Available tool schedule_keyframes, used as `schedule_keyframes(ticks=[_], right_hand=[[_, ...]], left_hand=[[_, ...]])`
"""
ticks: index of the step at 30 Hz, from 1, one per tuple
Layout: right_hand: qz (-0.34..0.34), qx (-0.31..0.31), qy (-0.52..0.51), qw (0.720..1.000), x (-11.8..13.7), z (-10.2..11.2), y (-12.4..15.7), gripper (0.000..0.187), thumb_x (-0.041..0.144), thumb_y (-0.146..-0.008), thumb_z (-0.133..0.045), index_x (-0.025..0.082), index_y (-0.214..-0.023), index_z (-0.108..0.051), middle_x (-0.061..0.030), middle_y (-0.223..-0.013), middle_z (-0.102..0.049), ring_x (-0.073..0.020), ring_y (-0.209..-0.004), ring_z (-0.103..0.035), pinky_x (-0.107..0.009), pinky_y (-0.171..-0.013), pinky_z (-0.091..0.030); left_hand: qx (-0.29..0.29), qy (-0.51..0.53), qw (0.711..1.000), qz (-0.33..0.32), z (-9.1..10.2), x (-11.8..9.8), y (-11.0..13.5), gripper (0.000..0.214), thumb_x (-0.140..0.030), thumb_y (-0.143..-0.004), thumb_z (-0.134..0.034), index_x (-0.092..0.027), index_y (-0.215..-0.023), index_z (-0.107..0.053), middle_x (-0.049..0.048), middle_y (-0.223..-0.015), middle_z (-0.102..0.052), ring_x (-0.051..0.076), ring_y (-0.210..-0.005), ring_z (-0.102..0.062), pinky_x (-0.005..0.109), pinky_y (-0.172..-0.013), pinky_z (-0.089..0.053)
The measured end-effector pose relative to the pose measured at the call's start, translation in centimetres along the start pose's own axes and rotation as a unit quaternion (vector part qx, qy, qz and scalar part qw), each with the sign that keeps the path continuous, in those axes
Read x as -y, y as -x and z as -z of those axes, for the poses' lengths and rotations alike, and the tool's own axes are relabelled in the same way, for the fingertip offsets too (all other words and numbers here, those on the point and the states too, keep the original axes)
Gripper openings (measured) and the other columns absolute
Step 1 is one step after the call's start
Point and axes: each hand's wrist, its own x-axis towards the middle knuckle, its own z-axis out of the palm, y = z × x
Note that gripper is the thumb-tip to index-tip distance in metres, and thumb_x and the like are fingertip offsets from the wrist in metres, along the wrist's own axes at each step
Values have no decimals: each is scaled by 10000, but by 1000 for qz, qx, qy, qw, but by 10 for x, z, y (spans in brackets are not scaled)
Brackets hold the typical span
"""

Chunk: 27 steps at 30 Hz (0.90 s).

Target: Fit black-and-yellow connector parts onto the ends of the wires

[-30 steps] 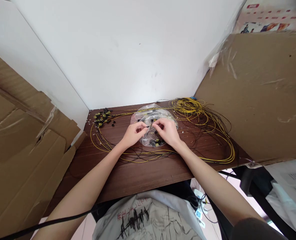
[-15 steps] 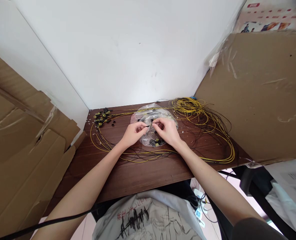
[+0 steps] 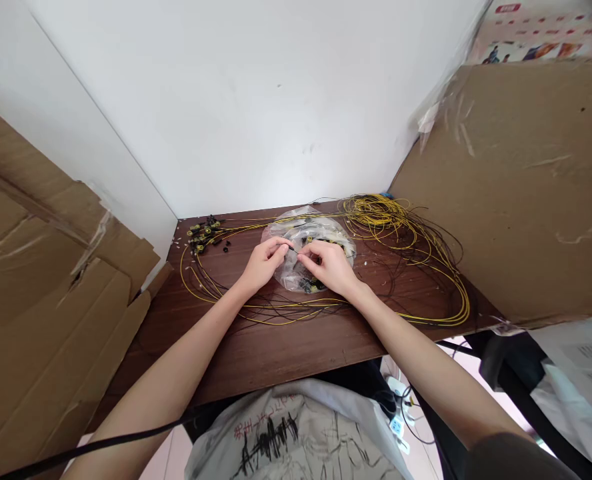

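Note:
Above a clear plastic bag [image 3: 289, 280], my left hand [image 3: 266, 263] pinches a thin black wire [image 3: 293, 250] between thumb and forefinger. My right hand [image 3: 330, 267] is closed at the wire's other side, its thumb and fingertip pressed together on it. Only a short dark length shows in the gap between the two hands; its ends are hidden by my fingers. In and on the bag lie small black and yellow parts [image 3: 312, 285], partly covered by my right hand.
Black-and-yellow connectors [image 3: 206, 233] sit in a cluster at the table's back left. A coil of yellow and black wires [image 3: 376, 212] lies at the back right, its strands looping round the table [image 3: 296, 353]. Cardboard sheets [image 3: 536, 187] stand at both sides, a white wall [image 3: 276, 120] behind.
Both hands have shifted slightly left, my right one also a little lower. Less of the black wire's earlier upward angle shows; it now slopes down toward the right hand.

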Motion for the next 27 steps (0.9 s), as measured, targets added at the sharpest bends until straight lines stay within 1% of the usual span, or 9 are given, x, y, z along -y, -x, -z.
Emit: schedule_keyframes(ticks=[3, 9, 18, 22, 27], right_hand=[[1, -1, -3, 1000, 0, -1, 0, 144, 246, -864, -545, 177, -809, -659, -26, -770, -656, -134, -665, -556, -241, -646, -395], [0, -8, -4, 1000, -1, -1, 0, 129, 238, -859, -549, 181, -816, -657, -20, -761, -651, -136, -664, -551, -243, -640, -390], [-6, -15, -4, 1000, -1, 0, -1, 133, 242, -860, -552, 183, -832, -668, -25, -792, -668, -138, -661, -556, -249, -629, -395], [-19, -27, 6, 999, -2, 1, -2, 136, 259, -858, -567, 186, -825, -677, -30, -788, -672, -152, -684, -574, -261, -655, -408], [-33, -46, 19, 998, -5, 2, -2, 135, 254, -855, -575, 188, -801, -681, -30, -775, -678, -167, -714, -592, -274, -688, -414]], left_hand=[[-8, -4, 1000, 9, 0, 1, 0, 275, -384, -834, -522, -128, -889, -609, -42, -573, -426, 76, -498, -346, 200, -490, -264], [6, -27, 999, 16, -1, 3, 0, 258, -392, -780, -595, -137, -812, -581, -21, -621, -504, 91, -551, -419, 205, -542, -319], [26, -57, 998, 7, -1, 3, 1, 255, -382, -799, -568, -128, -788, -583, 0, -653, -555, 99, -576, -471, 212, -571, -364], [39, -79, 996, 1, -2, 3, 1, 264, -382, -807, -553, -126, -765, -597, 10, -666, -567, 102, -592, -481, 204, -558, -363], [39, -105, 994, 0, -2, -1, 1, 272, -375, -814, -543, -120, -753, -617, 11, -667, -556, 98, -594, -465, 203, -553, -349]])
